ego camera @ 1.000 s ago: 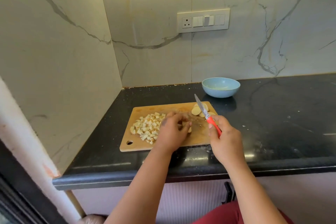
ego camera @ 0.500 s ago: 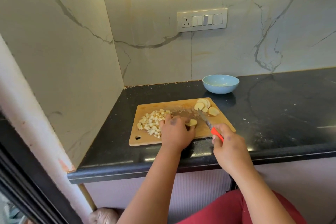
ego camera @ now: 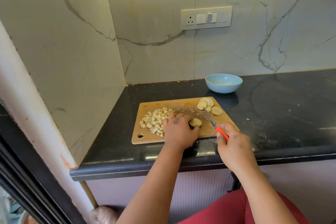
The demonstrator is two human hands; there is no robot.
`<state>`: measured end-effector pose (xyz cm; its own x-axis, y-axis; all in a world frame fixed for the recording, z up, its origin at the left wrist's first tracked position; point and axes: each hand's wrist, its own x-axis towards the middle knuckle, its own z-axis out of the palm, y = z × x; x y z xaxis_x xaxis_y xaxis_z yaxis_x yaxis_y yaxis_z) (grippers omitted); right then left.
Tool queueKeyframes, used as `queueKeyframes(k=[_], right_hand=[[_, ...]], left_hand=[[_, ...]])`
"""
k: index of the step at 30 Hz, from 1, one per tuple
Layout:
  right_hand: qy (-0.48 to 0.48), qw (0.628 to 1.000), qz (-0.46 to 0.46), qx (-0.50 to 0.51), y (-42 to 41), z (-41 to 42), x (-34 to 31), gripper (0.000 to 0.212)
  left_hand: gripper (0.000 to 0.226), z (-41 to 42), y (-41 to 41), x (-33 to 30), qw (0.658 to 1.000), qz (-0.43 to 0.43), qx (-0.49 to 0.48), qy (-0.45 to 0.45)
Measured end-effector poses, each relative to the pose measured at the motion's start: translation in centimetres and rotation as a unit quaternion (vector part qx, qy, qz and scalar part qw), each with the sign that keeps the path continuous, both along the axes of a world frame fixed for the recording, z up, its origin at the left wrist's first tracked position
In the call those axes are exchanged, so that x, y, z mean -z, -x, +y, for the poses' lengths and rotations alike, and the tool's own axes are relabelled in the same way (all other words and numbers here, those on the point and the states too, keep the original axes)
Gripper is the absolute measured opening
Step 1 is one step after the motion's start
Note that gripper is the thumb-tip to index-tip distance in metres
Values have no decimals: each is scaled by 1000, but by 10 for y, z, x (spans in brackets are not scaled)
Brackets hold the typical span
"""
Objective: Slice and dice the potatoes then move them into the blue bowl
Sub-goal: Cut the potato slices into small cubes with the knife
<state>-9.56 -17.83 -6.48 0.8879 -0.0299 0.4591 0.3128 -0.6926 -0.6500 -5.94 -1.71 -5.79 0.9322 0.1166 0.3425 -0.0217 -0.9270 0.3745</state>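
A black stone surface (ego camera: 272, 114) fills the corner of a room walled in pale veined marble; a white switch plate (ego camera: 206, 18) with one socket sits on the back wall at 12 o'clock. On the surface lies a wooden cutting board (ego camera: 181, 138) with a hang hole at its 8 o'clock corner. A heap of diced potato (ego camera: 154, 120) covers the board's 9 o'clock side, and several round potato slices (ego camera: 207, 104) lie at its 1 o'clock corner. The blue bowl (ego camera: 223, 83) stands on the surface just beyond the board at 1 o'clock, apart from it. The left hand (ego camera: 179, 131) has its fingers curled onto a single potato slice (ego camera: 195, 122) near the board's centre, holding it down. The right hand (ego camera: 234, 143) grips the red handle of a knife (ego camera: 215, 125), blade pointing to 11 o'clock toward the slices. A red garment shows at 5 o'clock.
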Motion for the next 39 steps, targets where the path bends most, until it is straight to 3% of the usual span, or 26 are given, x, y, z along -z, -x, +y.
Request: queueKeyframes(k=[10, 39], right_hand=[[26, 999, -10, -31, 7, 4, 2, 17], [93, 995, -4, -37, 5, 13, -5, 14]], left_hand=[[37, 1, -2, 3, 995, -19, 36, 89], [34, 0, -7, 6, 998, -30, 37, 48]])
